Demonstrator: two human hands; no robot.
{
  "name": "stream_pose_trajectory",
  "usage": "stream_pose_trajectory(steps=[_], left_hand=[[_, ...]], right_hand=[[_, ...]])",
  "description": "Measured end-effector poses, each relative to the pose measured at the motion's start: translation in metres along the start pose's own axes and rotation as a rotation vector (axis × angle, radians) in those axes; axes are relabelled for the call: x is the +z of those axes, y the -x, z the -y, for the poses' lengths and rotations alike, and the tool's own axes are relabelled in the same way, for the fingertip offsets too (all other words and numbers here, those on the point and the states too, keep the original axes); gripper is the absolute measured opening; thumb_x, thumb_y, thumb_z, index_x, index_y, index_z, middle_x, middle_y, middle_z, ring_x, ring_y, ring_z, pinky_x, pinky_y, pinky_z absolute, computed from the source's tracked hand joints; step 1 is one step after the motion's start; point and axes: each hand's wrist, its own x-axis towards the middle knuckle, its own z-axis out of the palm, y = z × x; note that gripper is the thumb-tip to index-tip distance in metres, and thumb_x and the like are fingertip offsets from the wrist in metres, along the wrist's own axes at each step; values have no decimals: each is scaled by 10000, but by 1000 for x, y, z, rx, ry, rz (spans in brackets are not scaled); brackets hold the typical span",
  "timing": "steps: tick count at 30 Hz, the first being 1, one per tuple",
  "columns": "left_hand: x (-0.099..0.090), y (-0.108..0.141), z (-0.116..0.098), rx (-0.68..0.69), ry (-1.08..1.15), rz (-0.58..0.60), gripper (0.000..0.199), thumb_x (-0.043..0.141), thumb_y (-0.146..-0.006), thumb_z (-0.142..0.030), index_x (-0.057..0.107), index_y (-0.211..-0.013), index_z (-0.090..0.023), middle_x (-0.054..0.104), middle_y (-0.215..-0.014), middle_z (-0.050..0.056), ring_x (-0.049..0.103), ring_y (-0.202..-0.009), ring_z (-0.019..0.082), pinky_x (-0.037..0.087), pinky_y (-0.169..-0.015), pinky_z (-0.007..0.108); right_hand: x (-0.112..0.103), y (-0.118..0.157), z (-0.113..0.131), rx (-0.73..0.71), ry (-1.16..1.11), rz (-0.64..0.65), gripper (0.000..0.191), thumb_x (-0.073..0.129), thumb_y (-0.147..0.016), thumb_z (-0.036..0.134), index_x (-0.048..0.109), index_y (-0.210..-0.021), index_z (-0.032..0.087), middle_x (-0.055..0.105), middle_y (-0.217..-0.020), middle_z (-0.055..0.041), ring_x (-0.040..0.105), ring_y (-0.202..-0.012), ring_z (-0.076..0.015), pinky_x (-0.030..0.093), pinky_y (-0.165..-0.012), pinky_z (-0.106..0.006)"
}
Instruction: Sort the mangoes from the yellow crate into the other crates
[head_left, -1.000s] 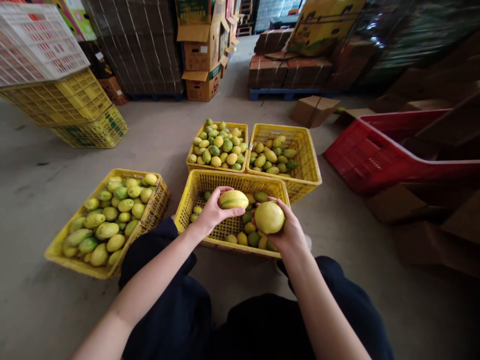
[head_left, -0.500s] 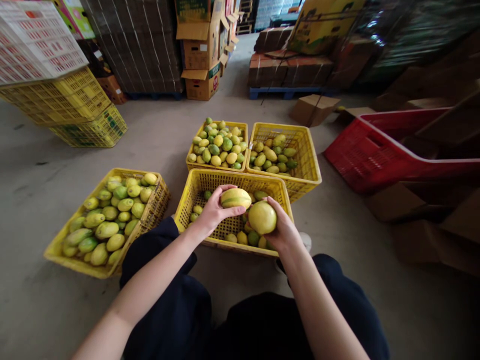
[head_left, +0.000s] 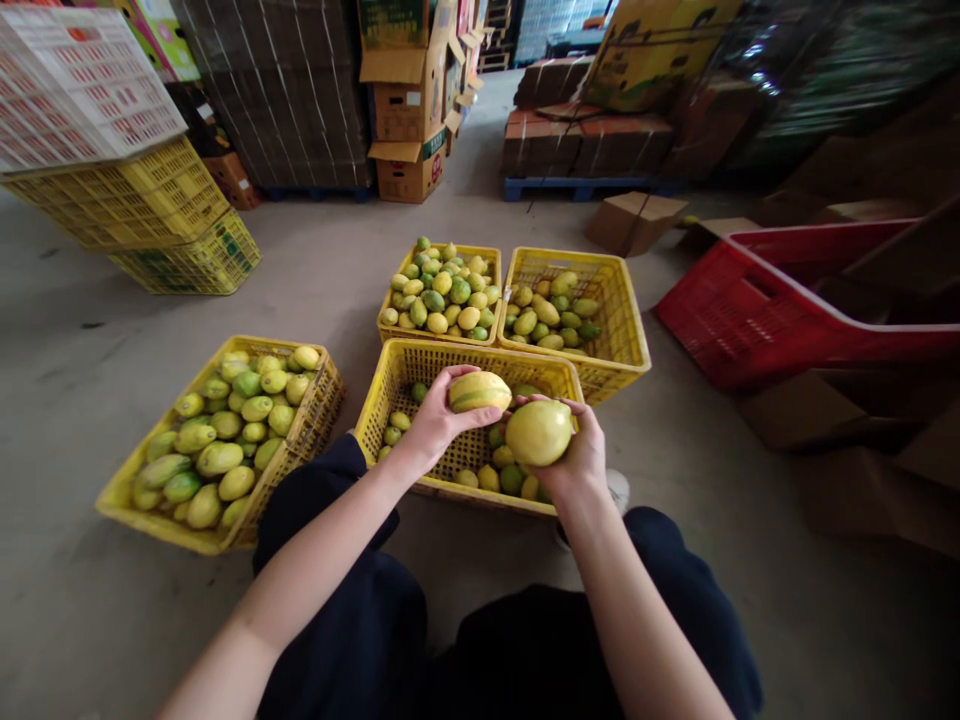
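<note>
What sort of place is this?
Likely a produce warehouse or packing area: yellow crates of yellow-green fruit, stacked cartons behind, and strapped boxes on a blue pallet.

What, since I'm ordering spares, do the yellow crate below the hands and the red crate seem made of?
Yellow crate: probably moulded plastic, matte-looking, given its regular lattice holes. Red crate: likely plastic, from its slotted wall; blur obscures its finish.

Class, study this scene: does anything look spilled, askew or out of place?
Possibly: a small yellow-green object lies beside the cardboard box, outside the yellow crates. It looks stray there, though it is too small to identify.
</note>
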Motion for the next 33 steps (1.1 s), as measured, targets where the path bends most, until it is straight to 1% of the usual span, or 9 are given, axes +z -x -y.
stream_pose_trajectory(steps=[5,8,13,16,19,24,27,30,33], left_hand=[[2,0,-2,9,25,-13,579,836,-561,-178,513,-1042,-187,610,-1001,14,606,-917,153,475,-885,315],[2,1,-4,0,44,-26,565,837,-564,-163,518,-1030,-185,619,-995,16,617,-926,160,472,-913,333],[3,1,-7,-107,193,-25,510,826,-584,-136,518,-990,-163,647,-993,55,654,-975,248,511,-900,416],[1,0,-10,-185,316,-11,375,772,-667,-162,571,-981,-117,664,-979,96,664,-985,282,564,-813,343],[-3,-3,-13,-259,458,-66,246,688,-760,-176,625,-978,-80,671,-1006,122,662,-1002,277,589,-720,244],[-6,-8,-13,-321,612,-224,177,624,-811,-151,642,-972,-80,680,-980,123,658,-1014,284,609,-683,239],[-6,-8,-14,-340,682,-257,219,597,-835,-203,639,-1006,-72,678,-966,139,641,-1052,294,610,-678,236],[-6,-7,-15,-332,750,-240,303,499,-878,-265,628,-1064,-63,673,-987,166,621,-1090,302,608,-703,265],[-7,-8,-13,-311,747,-220,323,436,-907,-262,617,-1108,-85,678,-990,153,626,-1086,282,598,-740,289]], right_hand=[[-2,-3,1,-34,-14,30,292,490,-659,318,667,-839,172,735,-801,-89,686,-683,-249,577,-662,-404],[-1,-6,2,-17,-43,21,289,468,-655,319,653,-818,168,718,-731,-90,682,-659,-252,577,-646,-412],[5,-4,1,8,-109,-79,256,486,-678,267,649,-841,155,700,-682,-83,685,-681,-249,580,-704,-426],[3,-5,-2,26,-119,-110,244,499,-709,254,650,-876,161,703,-699,-78,689,-690,-248,574,-746,-453],[-3,-8,-3,60,-128,-9,261,500,-721,252,651,-919,173,708,-746,-85,695,-747,-266,555,-791,-505],[-10,-10,-5,139,-75,218,306,479,-748,249,639,-997,169,716,-826,-103,684,-873,-308,508,-830,-603],[-11,-9,-6,153,-69,226,294,479,-766,276,636,-993,173,715,-824,-111,683,-885,-308,523,-805,-587],[-12,-9,-5,160,-66,238,298,476,-782,315,631,-1009,201,719,-855,-108,687,-876,-292,550,-750,-549],[-14,-8,-3,149,-58,287,331,490,-788,351,622,-1054,203,720,-933,-117,694,-853,-277,572,-694,-499]])
